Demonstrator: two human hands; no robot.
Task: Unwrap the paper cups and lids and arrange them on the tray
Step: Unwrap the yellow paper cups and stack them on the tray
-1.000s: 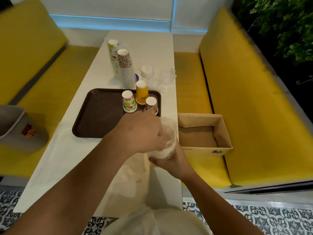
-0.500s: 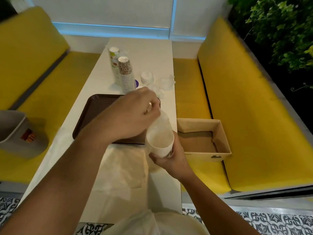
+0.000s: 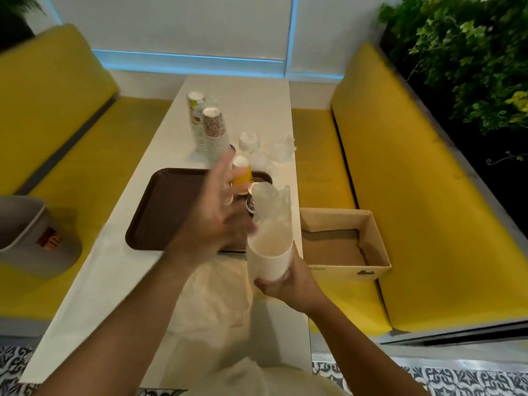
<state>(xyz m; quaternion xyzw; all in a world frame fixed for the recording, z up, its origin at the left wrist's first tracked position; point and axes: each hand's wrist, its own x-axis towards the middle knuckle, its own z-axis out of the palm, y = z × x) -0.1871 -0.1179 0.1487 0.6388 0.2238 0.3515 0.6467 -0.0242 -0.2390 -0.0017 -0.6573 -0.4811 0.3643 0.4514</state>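
My right hand (image 3: 288, 284) grips the bottom of a white stack of cups (image 3: 270, 252) still sleeved in clear plastic wrap (image 3: 271, 204), held upright over the table's right edge. My left hand (image 3: 220, 212) hovers just left of the wrap's top, fingers spread and blurred, holding nothing. Behind it lies the brown tray (image 3: 165, 212) with upside-down cups, a yellow cup (image 3: 242, 177) and a patterned cup (image 3: 251, 201) showing. Two tall stacks of printed cups (image 3: 213, 132) stand beyond the tray, with clear lids (image 3: 265, 150) beside them.
An open cardboard box (image 3: 343, 244) sits on the yellow bench at right. A grey cap (image 3: 34, 238) lies on the left bench. Loose plastic wrapping (image 3: 217, 292) is spread on the table in front of me. Green plants fill the far right.
My right hand has raised the wrapped stack. My left hand has let go of the wrap's top and opened, moving up and left of it.
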